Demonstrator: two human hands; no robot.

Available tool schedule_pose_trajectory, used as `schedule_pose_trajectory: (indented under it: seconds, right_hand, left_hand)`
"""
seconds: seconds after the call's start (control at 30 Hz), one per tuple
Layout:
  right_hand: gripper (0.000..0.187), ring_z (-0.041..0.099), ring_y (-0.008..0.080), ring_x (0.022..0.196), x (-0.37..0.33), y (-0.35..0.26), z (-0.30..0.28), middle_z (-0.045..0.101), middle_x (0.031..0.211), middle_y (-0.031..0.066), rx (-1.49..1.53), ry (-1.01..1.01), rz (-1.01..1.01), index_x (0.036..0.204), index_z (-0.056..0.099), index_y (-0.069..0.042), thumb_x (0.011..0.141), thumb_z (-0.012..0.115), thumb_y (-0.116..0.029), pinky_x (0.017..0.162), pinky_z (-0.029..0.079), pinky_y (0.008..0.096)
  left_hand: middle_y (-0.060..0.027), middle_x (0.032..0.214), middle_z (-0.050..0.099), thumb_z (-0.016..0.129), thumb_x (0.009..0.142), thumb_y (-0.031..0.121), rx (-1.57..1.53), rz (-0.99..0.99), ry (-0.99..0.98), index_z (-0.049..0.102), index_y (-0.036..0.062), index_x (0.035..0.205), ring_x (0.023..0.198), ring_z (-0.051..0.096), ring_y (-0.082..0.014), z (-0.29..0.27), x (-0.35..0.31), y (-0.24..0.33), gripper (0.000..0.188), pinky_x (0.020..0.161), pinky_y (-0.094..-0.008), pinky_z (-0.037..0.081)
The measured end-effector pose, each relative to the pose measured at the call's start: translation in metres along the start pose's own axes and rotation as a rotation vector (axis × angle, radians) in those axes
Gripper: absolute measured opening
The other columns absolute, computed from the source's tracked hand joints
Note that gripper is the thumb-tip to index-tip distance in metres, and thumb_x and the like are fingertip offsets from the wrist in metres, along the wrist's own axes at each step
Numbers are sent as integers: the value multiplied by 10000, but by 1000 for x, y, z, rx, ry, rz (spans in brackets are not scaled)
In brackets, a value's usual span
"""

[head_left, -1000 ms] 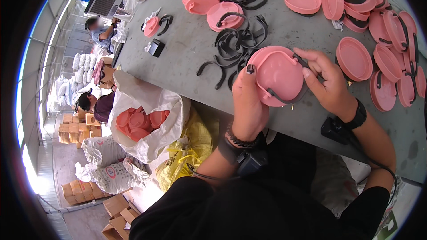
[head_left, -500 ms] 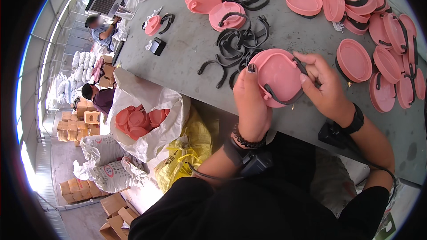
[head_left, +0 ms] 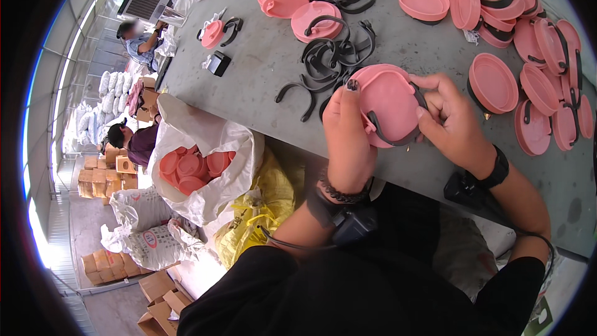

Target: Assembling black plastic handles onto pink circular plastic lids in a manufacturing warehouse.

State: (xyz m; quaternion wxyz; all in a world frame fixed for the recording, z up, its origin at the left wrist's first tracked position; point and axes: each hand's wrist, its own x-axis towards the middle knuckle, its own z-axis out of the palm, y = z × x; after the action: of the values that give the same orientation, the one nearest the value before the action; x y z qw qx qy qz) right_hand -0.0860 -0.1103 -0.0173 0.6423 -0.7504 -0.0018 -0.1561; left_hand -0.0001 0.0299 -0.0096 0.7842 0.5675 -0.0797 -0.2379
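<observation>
A round pink plastic lid (head_left: 388,102) is held between my two hands above the table's near edge. My left hand (head_left: 348,124) grips its left rim, thumb on top. My right hand (head_left: 451,118) pinches its right rim, where a dark grey curved handle (head_left: 393,140) runs along the edge; its far end lies near my left fingers. Just beyond my left hand is a tangled heap of loose dark handles (head_left: 329,56). A pink lid with a handle across it (head_left: 316,22) rests behind that heap. To the right of my right hand stands a shallow pink dish (head_left: 494,83).
More pink pieces with dark handles (head_left: 547,50) crowd the grey table's (head_left: 261,68) right side. A small black box (head_left: 219,63) sits at the left. Below the table edge, a white sack (head_left: 239,186) holds pink parts beside a yellow bag (head_left: 261,211). Two people work at far left.
The dark handle now follows more of the lid's lower right rim. My hands have barely shifted. At far left, the person in dark clothing has moved.
</observation>
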Motion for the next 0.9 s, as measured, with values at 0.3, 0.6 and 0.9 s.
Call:
schedule_pose_trajectory:
  seconds: [0.3, 0.6, 0.9]
  right_hand:
    - [358, 468, 108, 671, 8, -1, -6, 438, 680, 9, -410, 298, -250, 1103, 525, -46, 756, 612, -51, 623, 365, 268]
    - [183, 514, 206, 731, 3, 1, 7, 550, 775, 26, -425, 21, -393, 869, 563, -82, 721, 668, -111, 766, 338, 349]
    - [144, 504, 224, 757, 1, 1, 9, 540, 786, 31, -530, -71, -483, 812, 555, -84, 724, 663, -116, 767, 329, 365]
  left_hand:
    - [3, 721, 566, 465, 935, 291, -75, 201, 5, 555, 0, 1000, 501, 428, 0, 19, -2, 1, 311, 431, -141, 340]
    - [-26, 760, 578, 431, 946, 269, -275, 48, -44, 539, -7, 1008, 593, 510, -50, 17, 0, -13, 303, 543, -198, 441]
    - [-76, 946, 606, 420, 959, 299, -311, -23, -42, 513, -1, 1056, 781, 577, -117, 21, -7, -8, 329, 702, -265, 481]
